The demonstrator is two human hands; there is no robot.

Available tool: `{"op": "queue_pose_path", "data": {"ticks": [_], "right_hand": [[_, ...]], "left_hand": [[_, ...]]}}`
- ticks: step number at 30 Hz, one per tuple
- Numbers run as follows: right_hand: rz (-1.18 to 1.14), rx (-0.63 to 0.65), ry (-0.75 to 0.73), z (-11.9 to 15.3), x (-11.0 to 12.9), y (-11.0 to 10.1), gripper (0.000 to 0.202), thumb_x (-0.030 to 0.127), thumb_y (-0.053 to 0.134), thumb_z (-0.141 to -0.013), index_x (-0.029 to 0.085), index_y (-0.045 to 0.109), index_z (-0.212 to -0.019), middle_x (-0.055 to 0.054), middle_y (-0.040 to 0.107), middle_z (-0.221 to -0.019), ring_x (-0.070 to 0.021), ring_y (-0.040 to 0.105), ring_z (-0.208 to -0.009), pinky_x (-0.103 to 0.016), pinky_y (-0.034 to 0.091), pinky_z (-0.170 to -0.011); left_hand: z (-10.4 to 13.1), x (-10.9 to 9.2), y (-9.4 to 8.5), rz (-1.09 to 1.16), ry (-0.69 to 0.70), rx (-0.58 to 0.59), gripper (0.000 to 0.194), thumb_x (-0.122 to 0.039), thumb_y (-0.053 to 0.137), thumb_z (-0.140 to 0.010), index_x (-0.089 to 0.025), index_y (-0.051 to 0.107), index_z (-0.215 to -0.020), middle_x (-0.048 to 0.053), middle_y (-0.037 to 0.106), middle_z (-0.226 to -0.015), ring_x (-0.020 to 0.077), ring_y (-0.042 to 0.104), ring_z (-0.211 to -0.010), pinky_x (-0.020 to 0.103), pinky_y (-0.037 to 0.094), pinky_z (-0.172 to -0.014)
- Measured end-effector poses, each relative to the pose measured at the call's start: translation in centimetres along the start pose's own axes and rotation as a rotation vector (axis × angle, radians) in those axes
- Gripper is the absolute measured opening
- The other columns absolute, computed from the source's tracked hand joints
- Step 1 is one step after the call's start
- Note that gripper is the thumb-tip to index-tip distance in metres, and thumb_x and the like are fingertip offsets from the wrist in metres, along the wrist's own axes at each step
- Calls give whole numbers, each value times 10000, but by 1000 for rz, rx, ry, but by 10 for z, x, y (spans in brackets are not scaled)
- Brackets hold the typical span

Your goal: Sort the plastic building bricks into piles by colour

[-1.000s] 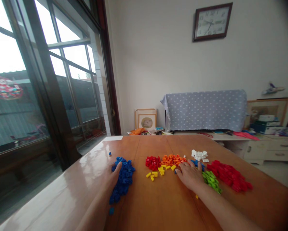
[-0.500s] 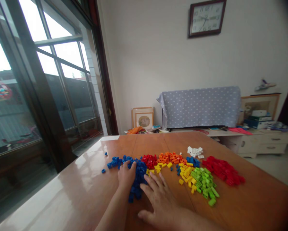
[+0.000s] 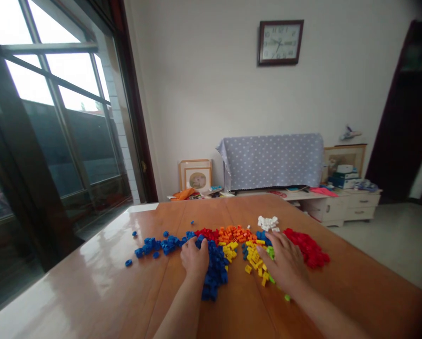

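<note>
My left hand (image 3: 194, 257) rests on the left part of a heap of blue plastic bricks (image 3: 216, 268). Its fingers bend down into the bricks, the thumb stands apart, and the fingertips are partly hidden. Over to the right, my right hand (image 3: 284, 260) is open, fingers spread, above the lime green bricks (image 3: 270, 253) and covering most of them. Yellow bricks (image 3: 255, 259) lie just left of its thumb. Several blue bricks (image 3: 150, 246) trail off to the left, with loose round blue pieces (image 3: 128, 262) beyond them.
Behind the hands lie dark red bricks (image 3: 207, 234), orange bricks (image 3: 235, 234) and white bricks (image 3: 268, 222). A red heap (image 3: 307, 247) spreads at the right. All rest on a brown wooden table (image 3: 126, 301). A low cabinet (image 3: 362, 207) and a cloth-covered object (image 3: 272, 162) stand beyond it.
My right hand has moved right, from beside the blue heap to over the green bricks. My left hand has shifted slightly right. More blue pieces lie scattered. The view has turned right.
</note>
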State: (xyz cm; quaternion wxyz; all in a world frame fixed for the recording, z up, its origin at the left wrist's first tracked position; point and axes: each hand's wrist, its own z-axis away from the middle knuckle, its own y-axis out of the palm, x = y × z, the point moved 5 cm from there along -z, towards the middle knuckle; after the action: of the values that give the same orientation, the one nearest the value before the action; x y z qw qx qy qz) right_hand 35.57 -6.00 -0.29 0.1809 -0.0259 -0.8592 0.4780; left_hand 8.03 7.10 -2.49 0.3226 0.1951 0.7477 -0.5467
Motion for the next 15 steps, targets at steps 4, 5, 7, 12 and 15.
{"op": "queue_pose_path", "data": {"ticks": [4, 5, 7, 12, 15], "right_hand": [[11, 147, 97, 3, -36, 30, 732, 636, 381, -907, 169, 440, -1467, -166, 407, -1527, -349, 391, -1395, -505, 338, -1104], [8, 175, 95, 4, -36, 37, 737, 630, 384, -906, 160, 435, -1472, -171, 393, -1536, -348, 380, -1405, -495, 337, -1107], [2, 204, 69, 2, -30, 48, 723, 605, 393, -910, 158, 433, -1476, -167, 373, -1552, -344, 349, -1429, -480, 317, -1125], [-2, 217, -13, -17, -4, 61, 635, 534, 419, -925, 198, 467, -1462, -138, 393, -1553, -345, 314, -1449, -499, 275, -1141], [-29, 222, -48, -28, 16, 66, 622, 525, 407, -939, 187, 478, -1456, -136, 425, -1539, -339, 319, -1447, -495, 277, -1145]], "left_hand": [[7, -14, 10, 8, 27, -16, 502, -498, 517, -881, -195, 613, -1271, 177, 484, -1424, 359, 461, -1304, 445, 379, -1050], [8, -17, 12, 5, 34, -18, 501, -494, 523, -879, -195, 612, -1270, 177, 467, -1440, 359, 454, -1310, 447, 376, -1052], [11, -23, 15, -6, 59, -15, 491, -489, 529, -878, -197, 615, -1264, 175, 463, -1445, 359, 448, -1312, 452, 372, -1054], [16, -33, 26, -35, 124, 5, 435, -475, 527, -885, -204, 641, -1206, 171, 530, -1381, 358, 470, -1285, 464, 371, -1040], [16, -37, 32, -35, 148, 4, 413, -474, 513, -897, -219, 644, -1194, 160, 532, -1388, 359, 463, -1294, 472, 370, -1036]]}}
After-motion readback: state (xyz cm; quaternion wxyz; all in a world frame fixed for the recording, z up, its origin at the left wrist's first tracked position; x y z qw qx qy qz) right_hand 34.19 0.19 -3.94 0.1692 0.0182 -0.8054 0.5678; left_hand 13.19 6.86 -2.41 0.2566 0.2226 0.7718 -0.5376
